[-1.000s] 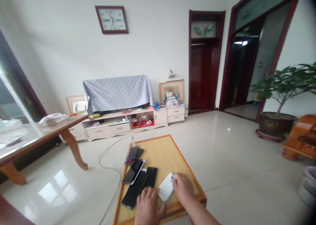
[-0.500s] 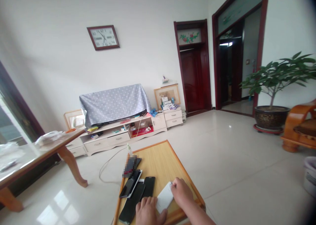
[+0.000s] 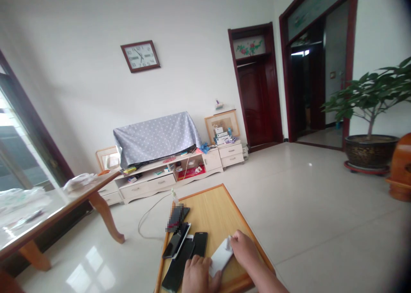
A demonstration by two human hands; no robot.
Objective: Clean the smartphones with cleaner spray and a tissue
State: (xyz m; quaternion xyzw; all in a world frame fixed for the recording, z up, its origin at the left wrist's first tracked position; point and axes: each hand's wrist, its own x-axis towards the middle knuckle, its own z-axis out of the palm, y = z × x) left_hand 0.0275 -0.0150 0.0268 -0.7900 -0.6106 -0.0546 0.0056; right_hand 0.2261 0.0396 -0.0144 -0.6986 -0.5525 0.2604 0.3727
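Pale tiled floor runs through this living room, and a bamboo-topped board (image 3: 221, 211) with an orange wooden rim lies low in the view. Well left of the board stands a glass-topped wooden table (image 3: 84, 186) holding crumpled plastic bags (image 3: 19, 201). Beyond the board sits a cream TV cabinet (image 3: 160, 182), with a polka-dot cloth (image 3: 156, 139) draped over something on top. Along the board's left edge are a small bottle (image 3: 174, 195), a phone with a pixelated face (image 3: 175, 218), and several overlapping black smartphones (image 3: 189, 252). The left hand (image 3: 199, 276) is nearest those phones, its fingers together and curled, lying beside the lower end of a white slab (image 3: 221, 256) (a phone's back or a card, hard to say). That slab lies right of the black phones, between the hands, its long axis tilting from lower left up to upper right. The right hand (image 3: 245, 250) sits at its upper end, fingers bunched together and touching it, though a firm grip cannot be told from here. Far right of the board, a potted plant (image 3: 370, 153) stands on a wheeled red stand.
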